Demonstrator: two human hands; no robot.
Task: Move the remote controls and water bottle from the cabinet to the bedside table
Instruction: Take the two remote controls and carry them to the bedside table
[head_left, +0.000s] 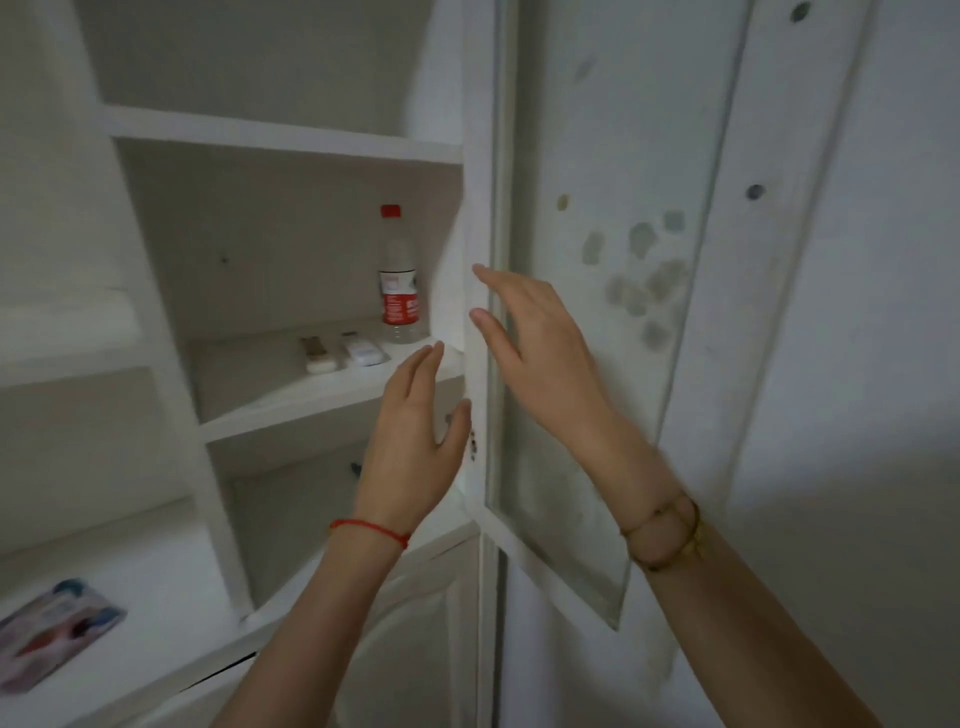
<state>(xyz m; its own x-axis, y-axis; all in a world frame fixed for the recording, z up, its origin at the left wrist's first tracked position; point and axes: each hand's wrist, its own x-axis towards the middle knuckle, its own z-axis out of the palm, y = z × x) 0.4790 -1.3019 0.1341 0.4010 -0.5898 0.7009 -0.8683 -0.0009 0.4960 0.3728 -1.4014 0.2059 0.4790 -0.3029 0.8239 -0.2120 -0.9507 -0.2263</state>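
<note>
A clear water bottle (398, 280) with a red cap and red label stands upright at the back right of a white cabinet shelf (291, 395). Two white remote controls lie to its left: one (317, 355) further left, the other (363, 352) close to the bottle. My left hand (413, 441) is raised in front of the shelf edge, fingers apart, holding nothing. My right hand (530, 332) is open beside the edge of the glass cabinet door (587, 364), fingers pointing toward the shelf.
The cabinet door stands swung open to the right, its glass pane carrying faded sticker marks. More white shelves lie above and below. A colourful flat packet (52, 631) lies on a lower ledge at bottom left. A white wall (857, 364) is on the right.
</note>
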